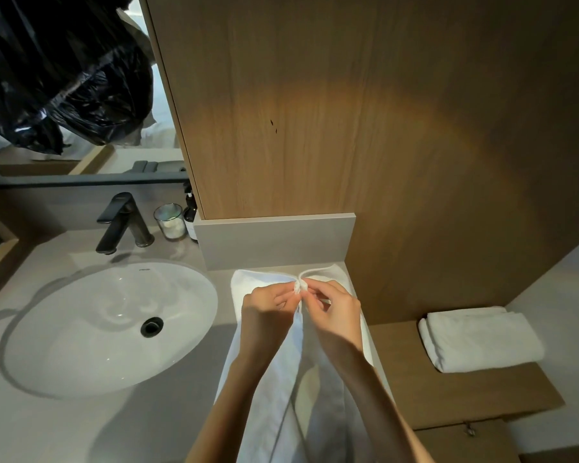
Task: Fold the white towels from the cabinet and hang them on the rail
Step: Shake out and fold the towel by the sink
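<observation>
White towel [248,285] is lying lengthwise on the desk [81,429] at about 6 o'clock in the view, its near end hanging out of sight past the desk's front edge. Folding is the step in hand: the two long sides are being brought in to meet along the middle line, and the far corners are touching at the towel's 12 o'clock end.

Left hand [268,309] is pinching its corner between thumb and curled fingers; right hand [331,309] is doing the same with the other corner, knuckles up, the two sets of fingertips pressing against each other. Both forearms are reaching in from 6 o'clock over the cloth.

Next, I judge, the seam is needing to be smoothed flat toward the near end before any crosswise fold, or the sides may spring open.

At 3 o'clock of the towel a folded towel [478,339] is resting on a lower wooden shelf [465,396], so hanging is not yet done; no rail is showing. At 9 o'clock the sink basin [81,329] is sitting in the desk, with a black faucet [121,222] at 10 o'clock.
</observation>
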A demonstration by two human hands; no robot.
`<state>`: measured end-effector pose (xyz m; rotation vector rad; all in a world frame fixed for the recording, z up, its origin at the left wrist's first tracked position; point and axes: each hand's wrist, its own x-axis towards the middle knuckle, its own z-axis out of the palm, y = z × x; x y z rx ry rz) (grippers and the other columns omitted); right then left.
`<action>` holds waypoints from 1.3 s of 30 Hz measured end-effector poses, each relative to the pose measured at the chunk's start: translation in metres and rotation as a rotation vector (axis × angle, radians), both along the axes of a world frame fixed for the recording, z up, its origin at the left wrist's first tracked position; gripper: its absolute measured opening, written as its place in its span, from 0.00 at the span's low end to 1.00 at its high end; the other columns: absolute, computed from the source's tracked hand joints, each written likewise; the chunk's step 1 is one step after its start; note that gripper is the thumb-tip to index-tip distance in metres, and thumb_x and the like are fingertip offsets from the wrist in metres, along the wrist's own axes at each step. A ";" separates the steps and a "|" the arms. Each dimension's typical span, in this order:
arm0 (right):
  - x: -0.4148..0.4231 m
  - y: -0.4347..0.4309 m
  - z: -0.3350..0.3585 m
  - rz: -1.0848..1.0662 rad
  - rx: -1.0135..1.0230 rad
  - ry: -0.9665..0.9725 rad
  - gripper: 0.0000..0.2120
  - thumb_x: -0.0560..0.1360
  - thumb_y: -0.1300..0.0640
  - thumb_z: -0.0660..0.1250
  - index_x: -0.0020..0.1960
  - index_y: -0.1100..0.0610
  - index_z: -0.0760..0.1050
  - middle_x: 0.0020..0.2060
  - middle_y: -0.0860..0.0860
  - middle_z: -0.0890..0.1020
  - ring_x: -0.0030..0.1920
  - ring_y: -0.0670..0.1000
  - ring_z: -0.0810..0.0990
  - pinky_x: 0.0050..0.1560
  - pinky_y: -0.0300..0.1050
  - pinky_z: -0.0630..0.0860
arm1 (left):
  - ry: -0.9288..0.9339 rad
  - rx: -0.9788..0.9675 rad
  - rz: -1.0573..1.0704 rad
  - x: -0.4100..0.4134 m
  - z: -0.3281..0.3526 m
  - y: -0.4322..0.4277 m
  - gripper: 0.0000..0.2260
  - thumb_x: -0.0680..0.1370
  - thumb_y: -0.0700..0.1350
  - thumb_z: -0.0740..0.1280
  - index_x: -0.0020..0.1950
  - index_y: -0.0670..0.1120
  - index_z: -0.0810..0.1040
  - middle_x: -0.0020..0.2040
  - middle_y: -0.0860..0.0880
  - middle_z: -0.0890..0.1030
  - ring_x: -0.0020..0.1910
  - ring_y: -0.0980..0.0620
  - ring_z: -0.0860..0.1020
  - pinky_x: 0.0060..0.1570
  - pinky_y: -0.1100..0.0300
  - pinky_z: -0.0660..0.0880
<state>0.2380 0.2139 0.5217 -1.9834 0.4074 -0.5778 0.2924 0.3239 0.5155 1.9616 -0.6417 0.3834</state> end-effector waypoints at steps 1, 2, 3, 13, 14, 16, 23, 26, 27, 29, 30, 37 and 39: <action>-0.001 -0.001 0.000 0.012 -0.011 -0.003 0.10 0.77 0.56 0.69 0.57 0.55 0.82 0.52 0.50 0.83 0.51 0.46 0.81 0.55 0.45 0.80 | 0.061 -0.016 -0.024 -0.003 0.002 0.000 0.09 0.76 0.40 0.66 0.39 0.48 0.82 0.37 0.50 0.84 0.38 0.48 0.82 0.40 0.52 0.79; -0.001 -0.003 0.000 0.031 -0.017 -0.012 0.11 0.77 0.57 0.68 0.58 0.55 0.82 0.53 0.50 0.83 0.52 0.46 0.81 0.56 0.45 0.79 | 0.136 -0.038 -0.059 -0.003 0.001 0.001 0.09 0.75 0.39 0.65 0.42 0.50 0.82 0.40 0.51 0.84 0.41 0.48 0.83 0.44 0.52 0.80; -0.002 -0.006 0.001 0.054 -0.011 -0.023 0.12 0.77 0.59 0.68 0.59 0.55 0.81 0.53 0.49 0.82 0.53 0.46 0.80 0.57 0.43 0.79 | 0.259 -0.064 -0.096 -0.004 0.005 0.003 0.13 0.75 0.37 0.64 0.44 0.54 0.83 0.44 0.53 0.85 0.45 0.49 0.83 0.50 0.52 0.80; -0.014 -0.034 0.016 0.206 -0.109 -0.054 0.12 0.77 0.63 0.67 0.56 0.50 0.82 0.52 0.42 0.81 0.53 0.43 0.79 0.53 0.34 0.76 | 0.410 0.170 -0.310 -0.009 0.037 0.011 0.20 0.73 0.32 0.60 0.62 0.42 0.80 0.60 0.47 0.80 0.63 0.52 0.76 0.62 0.69 0.68; -0.015 -0.039 0.019 0.224 -0.137 -0.051 0.12 0.77 0.64 0.67 0.56 0.51 0.82 0.51 0.41 0.81 0.52 0.43 0.79 0.51 0.33 0.74 | 0.318 0.207 -0.257 -0.007 0.042 0.012 0.18 0.75 0.34 0.61 0.60 0.44 0.82 0.59 0.49 0.82 0.61 0.52 0.77 0.60 0.69 0.68; -0.015 -0.049 0.029 0.233 -0.213 -0.048 0.12 0.78 0.63 0.66 0.56 0.51 0.82 0.51 0.40 0.81 0.52 0.43 0.79 0.51 0.34 0.73 | 0.142 0.259 -0.105 -0.002 0.054 0.014 0.16 0.77 0.40 0.62 0.62 0.50 0.80 0.61 0.53 0.80 0.62 0.54 0.74 0.59 0.69 0.64; -0.015 -0.089 0.105 0.315 -0.355 -0.107 0.12 0.78 0.68 0.62 0.53 0.55 0.80 0.44 0.42 0.81 0.41 0.38 0.78 0.43 0.28 0.69 | 0.224 0.279 -0.349 0.022 0.060 -0.004 0.18 0.76 0.49 0.69 0.65 0.51 0.76 0.57 0.59 0.77 0.58 0.62 0.73 0.65 0.55 0.68; -0.021 -0.103 0.134 0.334 -0.322 -0.120 0.10 0.80 0.65 0.61 0.53 0.55 0.79 0.33 0.44 0.80 0.30 0.46 0.78 0.36 0.32 0.71 | 0.255 0.202 -0.442 0.022 0.067 -0.019 0.16 0.76 0.44 0.71 0.63 0.53 0.75 0.54 0.53 0.78 0.52 0.60 0.74 0.61 0.57 0.70; -0.022 -0.107 0.142 0.341 -0.321 -0.136 0.08 0.80 0.63 0.61 0.53 0.54 0.78 0.35 0.46 0.81 0.30 0.48 0.78 0.36 0.33 0.73 | 0.272 0.182 -0.482 0.021 0.069 -0.023 0.19 0.76 0.45 0.70 0.65 0.57 0.72 0.54 0.50 0.77 0.53 0.57 0.74 0.61 0.58 0.71; -0.025 -0.114 0.156 0.352 -0.337 -0.168 0.07 0.81 0.60 0.61 0.54 0.54 0.77 0.40 0.47 0.81 0.34 0.49 0.79 0.36 0.32 0.74 | 0.281 0.203 -0.533 0.022 0.074 -0.032 0.24 0.77 0.48 0.69 0.69 0.61 0.66 0.55 0.47 0.75 0.54 0.53 0.72 0.60 0.60 0.70; -0.027 -0.118 0.162 0.351 -0.346 -0.181 0.06 0.80 0.59 0.61 0.54 0.54 0.76 0.41 0.45 0.80 0.36 0.46 0.79 0.37 0.30 0.74 | 0.263 0.236 -0.537 0.022 0.076 -0.038 0.24 0.77 0.50 0.69 0.70 0.61 0.66 0.56 0.48 0.74 0.55 0.52 0.71 0.60 0.60 0.69; -0.050 -0.152 0.185 0.193 -0.417 -0.254 0.06 0.79 0.59 0.63 0.55 0.51 0.75 0.48 0.39 0.78 0.50 0.40 0.79 0.48 0.26 0.74 | 0.113 0.396 -0.503 0.008 0.086 -0.070 0.16 0.78 0.53 0.66 0.64 0.53 0.71 0.56 0.56 0.74 0.54 0.57 0.72 0.51 0.63 0.68; -0.058 -0.164 0.183 0.129 -0.413 -0.278 0.07 0.80 0.59 0.63 0.56 0.51 0.74 0.49 0.39 0.78 0.52 0.38 0.77 0.50 0.25 0.72 | 0.074 0.471 -0.439 0.001 0.076 -0.073 0.18 0.78 0.55 0.65 0.67 0.53 0.70 0.59 0.55 0.76 0.56 0.53 0.74 0.51 0.58 0.71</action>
